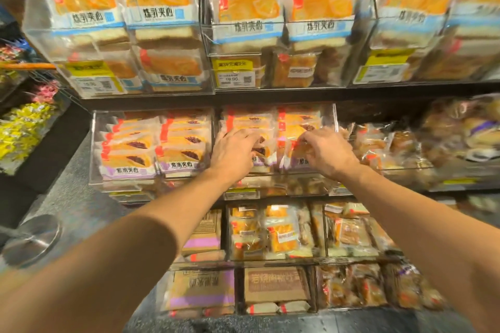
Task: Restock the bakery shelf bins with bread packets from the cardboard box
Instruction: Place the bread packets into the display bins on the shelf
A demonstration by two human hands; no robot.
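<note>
Here, left hand (234,150) flat on bread packets (249,127), right hand (328,153) pinching 1 packet (299,153) in bin (328,116).

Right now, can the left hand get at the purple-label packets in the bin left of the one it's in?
Probably yes. The left hand is in the middle bin; the purple-label packets sit just beside it, that bin's top looks open, nothing blocking.
</note>
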